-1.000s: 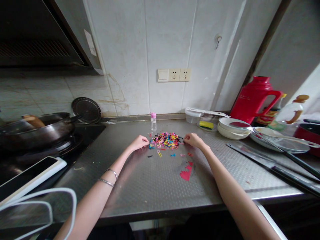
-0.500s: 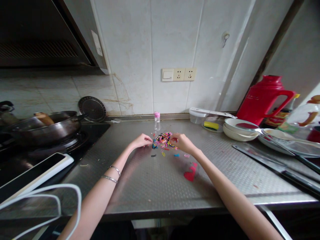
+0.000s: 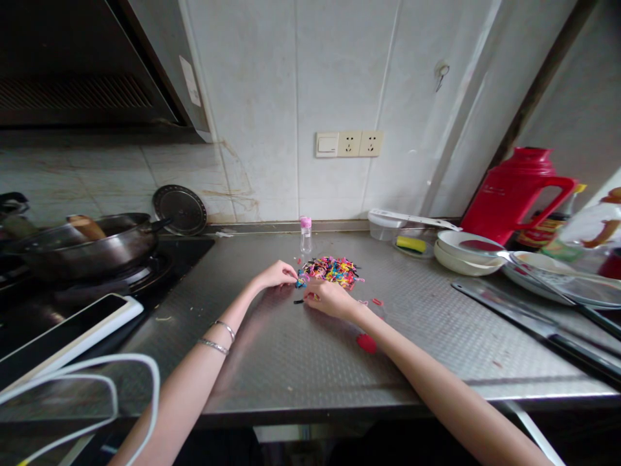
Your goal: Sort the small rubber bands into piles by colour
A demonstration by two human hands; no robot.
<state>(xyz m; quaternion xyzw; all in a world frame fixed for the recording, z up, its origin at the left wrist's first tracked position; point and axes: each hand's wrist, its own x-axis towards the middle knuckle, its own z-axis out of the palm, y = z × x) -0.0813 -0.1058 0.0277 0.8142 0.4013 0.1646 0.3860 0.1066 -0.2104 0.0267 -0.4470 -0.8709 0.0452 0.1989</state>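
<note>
A heap of small colourful rubber bands (image 3: 334,268) lies on the steel counter, in pink, yellow, black, red and other colours. My left hand (image 3: 276,276) is at its left edge, fingertips pinched at a small bunch of blue rubber bands (image 3: 301,283). In front of the heap is my right hand (image 3: 330,299), fingers curled together; whatever they grip is too small to make out. Beside its fingertips a black rubber band (image 3: 298,302) lies on the counter. Behind the heap stands a small clear bottle with a pink cap (image 3: 305,234). My right forearm partly covers a flat red shape (image 3: 366,343).
On the left are a pan (image 3: 101,243) on the stove and a white device (image 3: 72,340) with a white cable. To the right lie a cleaver (image 3: 504,310), white bowls (image 3: 466,262), a yellow sponge (image 3: 411,244) and a red thermos (image 3: 512,194).
My right hand has moved left and toward me, from the heap's right side to its front, uncovering more of the heap. My left hand stays at the blue rubber bands.
</note>
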